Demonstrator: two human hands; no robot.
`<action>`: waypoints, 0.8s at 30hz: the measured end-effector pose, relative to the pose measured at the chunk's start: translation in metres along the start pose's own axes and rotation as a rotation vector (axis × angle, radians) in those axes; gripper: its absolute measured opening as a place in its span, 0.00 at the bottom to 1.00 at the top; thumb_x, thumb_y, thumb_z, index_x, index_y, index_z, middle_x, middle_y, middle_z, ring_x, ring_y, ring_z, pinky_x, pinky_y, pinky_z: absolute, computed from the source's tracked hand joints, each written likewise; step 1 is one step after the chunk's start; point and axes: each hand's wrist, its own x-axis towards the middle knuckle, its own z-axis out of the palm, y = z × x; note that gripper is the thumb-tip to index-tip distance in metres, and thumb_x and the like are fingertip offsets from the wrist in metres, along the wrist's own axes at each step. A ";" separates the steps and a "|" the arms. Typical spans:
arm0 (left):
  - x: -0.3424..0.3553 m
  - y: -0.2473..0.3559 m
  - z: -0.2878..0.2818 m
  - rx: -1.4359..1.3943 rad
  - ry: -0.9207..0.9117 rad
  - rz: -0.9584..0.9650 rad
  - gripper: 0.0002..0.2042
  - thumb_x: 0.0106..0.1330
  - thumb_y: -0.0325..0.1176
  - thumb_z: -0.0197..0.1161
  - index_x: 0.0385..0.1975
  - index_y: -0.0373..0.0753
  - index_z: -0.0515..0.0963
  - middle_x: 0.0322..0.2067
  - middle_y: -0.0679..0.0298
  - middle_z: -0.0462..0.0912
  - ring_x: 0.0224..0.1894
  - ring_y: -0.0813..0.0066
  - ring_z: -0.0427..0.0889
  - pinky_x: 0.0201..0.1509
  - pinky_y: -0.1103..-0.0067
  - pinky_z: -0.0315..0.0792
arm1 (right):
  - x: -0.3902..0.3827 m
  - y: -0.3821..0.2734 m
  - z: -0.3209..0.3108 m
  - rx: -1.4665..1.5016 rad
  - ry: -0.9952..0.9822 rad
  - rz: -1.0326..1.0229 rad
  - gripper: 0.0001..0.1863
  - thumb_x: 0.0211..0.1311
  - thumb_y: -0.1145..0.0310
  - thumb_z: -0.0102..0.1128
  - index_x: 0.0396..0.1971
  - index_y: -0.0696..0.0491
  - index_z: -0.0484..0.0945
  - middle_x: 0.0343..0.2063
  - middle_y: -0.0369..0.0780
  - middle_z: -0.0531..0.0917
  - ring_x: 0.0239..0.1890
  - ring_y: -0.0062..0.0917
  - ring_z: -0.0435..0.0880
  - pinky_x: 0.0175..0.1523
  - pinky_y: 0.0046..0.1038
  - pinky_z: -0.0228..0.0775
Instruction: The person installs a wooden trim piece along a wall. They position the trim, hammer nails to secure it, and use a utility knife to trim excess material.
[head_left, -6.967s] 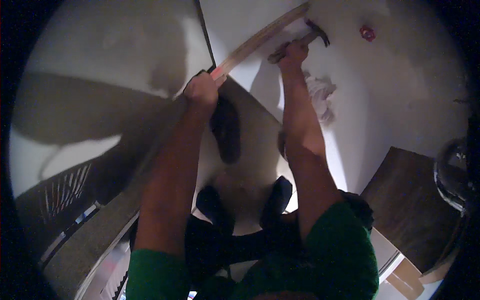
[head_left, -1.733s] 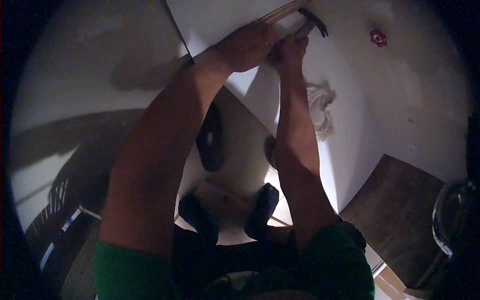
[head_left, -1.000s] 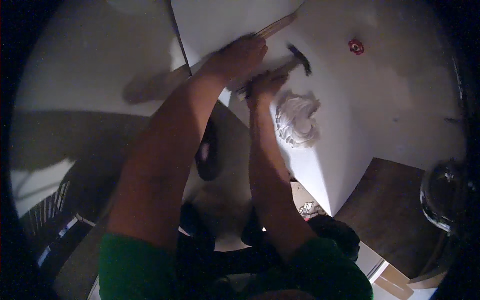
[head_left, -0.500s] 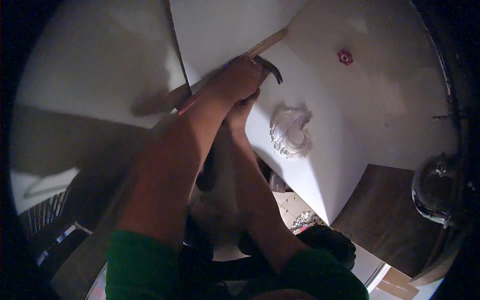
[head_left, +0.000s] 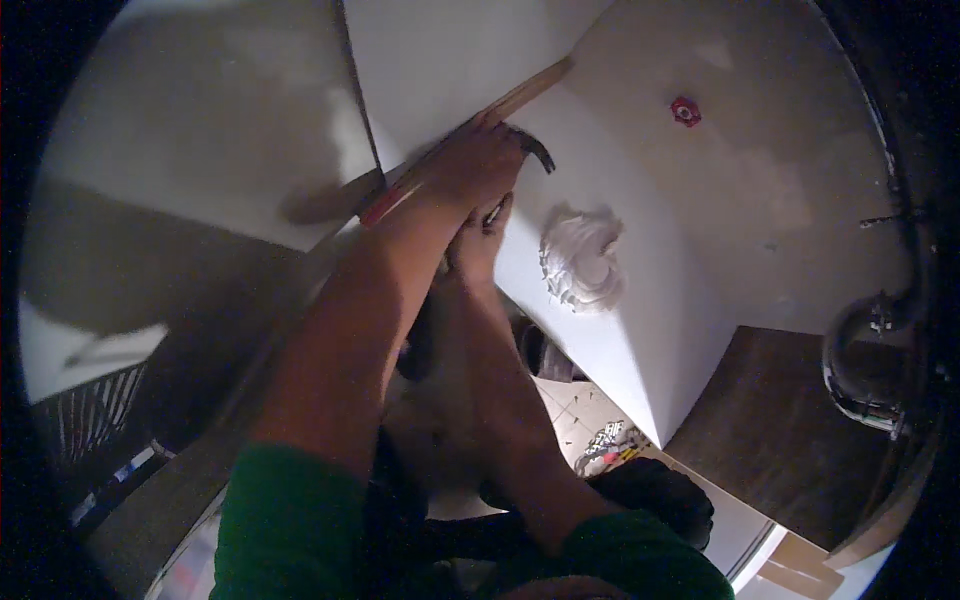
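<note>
Both my hands curled closed: left hand (head_left: 478, 168) over the wooden strip (head_left: 530, 92), right hand (head_left: 480, 245) round the hammer (head_left: 539, 152).

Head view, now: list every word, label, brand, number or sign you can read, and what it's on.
None can be read.
Hammer: no lettering shows on the head; handle mostly hidden.
Wooden strip: no readable marking; partly covered.
Red knob: too small to tell if it is marked.
Black-and-white jumble, lower right of centre: too small and blurred to tell pattern from lettering.
</note>
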 end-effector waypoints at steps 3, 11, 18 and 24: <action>0.000 0.006 -0.017 0.073 -0.069 0.020 0.10 0.58 0.33 0.52 0.30 0.38 0.81 0.34 0.60 0.81 0.49 0.61 0.76 0.61 0.66 0.65 | -0.012 -0.016 0.010 0.048 0.099 -0.085 0.40 0.66 0.52 0.54 0.68 0.54 0.43 0.57 0.49 0.65 0.54 0.32 0.68 0.56 0.32 0.64; -0.006 -0.004 -0.011 0.122 -0.064 0.018 0.13 0.60 0.33 0.53 0.38 0.36 0.81 0.47 0.57 0.79 0.58 0.59 0.71 0.66 0.65 0.60 | 0.000 -0.013 -0.019 -0.273 -0.006 0.056 0.36 0.66 0.65 0.53 0.68 0.51 0.44 0.36 0.42 0.73 0.35 0.26 0.75 0.38 0.31 0.74; -0.013 0.041 -0.012 -0.201 0.043 -0.157 0.11 0.58 0.33 0.57 0.35 0.35 0.79 0.44 0.50 0.78 0.54 0.51 0.73 0.62 0.59 0.64 | -0.016 -0.028 -0.077 -0.004 0.298 0.031 0.34 0.70 0.61 0.48 0.70 0.49 0.43 0.56 0.49 0.67 0.51 0.34 0.71 0.49 0.42 0.73; -0.063 0.010 0.010 0.156 0.174 -0.017 0.21 0.56 0.32 0.57 0.52 0.34 0.73 0.49 0.47 0.75 0.56 0.48 0.71 0.62 0.60 0.65 | -0.014 -0.066 -0.088 -0.213 0.326 0.038 0.36 0.68 0.64 0.45 0.70 0.48 0.37 0.51 0.45 0.66 0.42 0.34 0.71 0.34 0.39 0.80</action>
